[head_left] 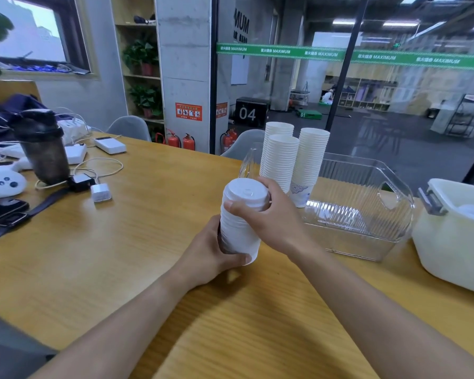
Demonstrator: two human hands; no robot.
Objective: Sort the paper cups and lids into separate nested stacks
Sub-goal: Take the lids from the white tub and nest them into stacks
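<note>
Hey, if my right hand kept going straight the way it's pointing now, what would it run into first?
The right hand points left across the top of the lid stack it already grips. Past that stack, the way looks free over the wooden table, though depth is hard to judge.

Counting up: two hands in play, the left hand (pixel 208 255) and the right hand (pixel 268 217), sharing one stack of lids (pixel 240 214). At twelve o'clock from it, three cup stacks (pixel 282 157). Out at three o'clock, two bins: one clear bin (pixel 367 214), one white bin (pixel 449 242). At ten o'clock, one dark shaker bottle (pixel 43 149). Back at twelve, three red fire extinguishers (pixel 188 142).
</note>
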